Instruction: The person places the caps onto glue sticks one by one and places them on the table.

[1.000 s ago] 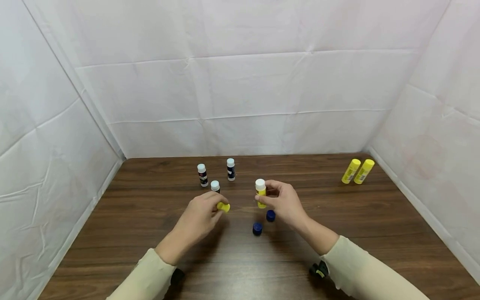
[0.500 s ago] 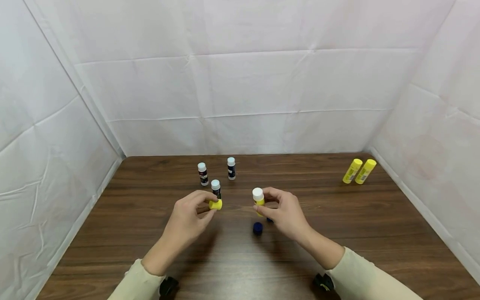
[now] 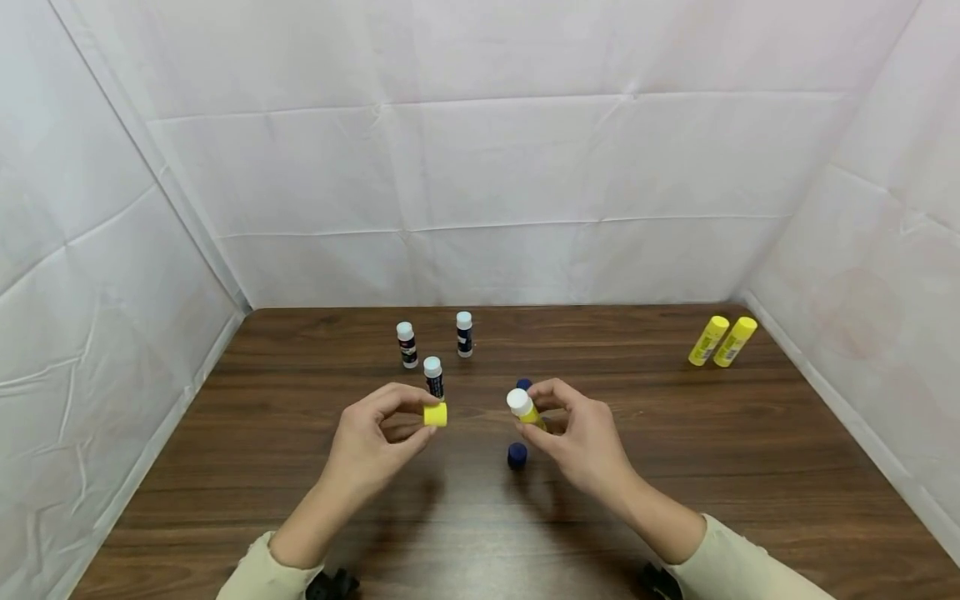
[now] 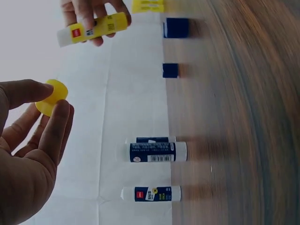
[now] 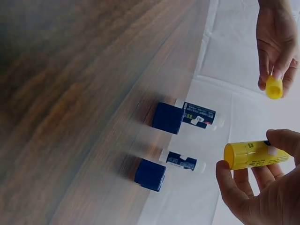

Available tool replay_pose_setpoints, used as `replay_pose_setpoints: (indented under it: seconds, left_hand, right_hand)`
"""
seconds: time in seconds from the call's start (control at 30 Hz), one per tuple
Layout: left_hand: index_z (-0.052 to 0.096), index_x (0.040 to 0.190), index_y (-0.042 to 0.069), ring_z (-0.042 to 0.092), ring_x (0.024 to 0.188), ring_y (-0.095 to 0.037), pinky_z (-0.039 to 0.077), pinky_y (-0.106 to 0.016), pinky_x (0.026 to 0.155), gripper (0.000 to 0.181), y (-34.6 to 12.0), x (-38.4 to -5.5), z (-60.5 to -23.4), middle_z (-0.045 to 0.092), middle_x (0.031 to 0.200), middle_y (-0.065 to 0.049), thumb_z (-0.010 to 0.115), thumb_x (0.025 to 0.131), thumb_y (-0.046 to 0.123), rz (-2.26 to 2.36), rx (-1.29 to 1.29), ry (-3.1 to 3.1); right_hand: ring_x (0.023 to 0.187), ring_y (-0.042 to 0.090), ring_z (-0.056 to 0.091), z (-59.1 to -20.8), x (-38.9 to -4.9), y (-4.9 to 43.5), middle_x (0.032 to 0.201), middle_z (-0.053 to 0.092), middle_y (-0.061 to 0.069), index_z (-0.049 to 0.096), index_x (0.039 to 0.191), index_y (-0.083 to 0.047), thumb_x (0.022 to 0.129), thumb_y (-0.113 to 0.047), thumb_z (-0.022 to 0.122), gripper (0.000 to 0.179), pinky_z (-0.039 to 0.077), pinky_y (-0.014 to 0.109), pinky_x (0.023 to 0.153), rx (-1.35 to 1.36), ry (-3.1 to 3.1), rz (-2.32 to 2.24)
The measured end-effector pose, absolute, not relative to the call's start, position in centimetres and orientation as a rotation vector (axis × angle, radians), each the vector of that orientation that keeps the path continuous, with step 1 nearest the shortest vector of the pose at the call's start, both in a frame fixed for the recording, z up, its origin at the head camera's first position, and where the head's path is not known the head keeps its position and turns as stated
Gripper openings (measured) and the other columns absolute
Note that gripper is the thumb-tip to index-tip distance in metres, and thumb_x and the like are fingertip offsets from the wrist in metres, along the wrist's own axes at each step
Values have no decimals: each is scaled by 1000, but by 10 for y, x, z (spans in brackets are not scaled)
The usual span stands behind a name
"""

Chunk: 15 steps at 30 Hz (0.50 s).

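Observation:
My left hand (image 3: 367, 437) pinches a yellow cap (image 3: 436, 414) between thumb and fingers, above the table. My right hand (image 3: 588, 433) grips a yellow glue stick (image 5: 255, 154) that has no yellow cap on it. Its white end (image 3: 518, 402) tilts up and left in the head view. Cap and stick are apart, facing each other across a short gap. In the right wrist view the cap's hollow opening shows. Behind the left hand stands a navy glue stick (image 3: 433, 377) with a pale top; its base is partly covered by the yellow cap.
Two more navy glue sticks, one on the left (image 3: 407, 345) and one further back (image 3: 465, 335), stand upright. A navy cap (image 3: 517, 455) sits between the hands, another navy cap (image 3: 524, 384) behind the right hand. Two yellow glue sticks (image 3: 708, 340) stand at the back right. White cloth (image 3: 480, 167) encloses the table.
My left hand has drawn back left and turned the yellow cap sideways. The right hand has lowered and tilted the glue stick, covering one navy cap and revealing another behind it.

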<state>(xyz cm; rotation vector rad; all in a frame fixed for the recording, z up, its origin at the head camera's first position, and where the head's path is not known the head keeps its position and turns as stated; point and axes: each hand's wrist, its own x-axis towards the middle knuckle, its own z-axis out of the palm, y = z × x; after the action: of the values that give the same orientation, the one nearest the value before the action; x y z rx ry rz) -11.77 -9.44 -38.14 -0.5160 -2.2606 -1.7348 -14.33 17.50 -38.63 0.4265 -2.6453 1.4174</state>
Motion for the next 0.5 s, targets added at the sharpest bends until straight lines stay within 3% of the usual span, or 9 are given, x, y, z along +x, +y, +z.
replay_pose_setpoints:
  seconds: [0.2, 0.5]
  left_hand:
    - [72, 109, 1, 72, 95, -18, 61, -33, 82, 32, -97, -112, -378, 68, 108, -15, 78, 81, -12, -1929, -498, -2198]
    - [69, 108, -1, 71, 95, -16, 61, -35, 82, 32, -98, -109, -374, 68, 107, -18, 78, 80, -13, -2003, -488, -2148]
  right_hand:
    - [95, 22, 73, -386, -135, 176, 105, 73, -1, 68, 110, -20, 82, -10, 85, 34, 62, 37, 78, 471, -2631, 1393]
    - [100, 14, 68, -386, -131, 179, 103, 72, -3, 68, 108, -21, 81, -10, 86, 34, 62, 41, 81, 519, -2567, 1430]
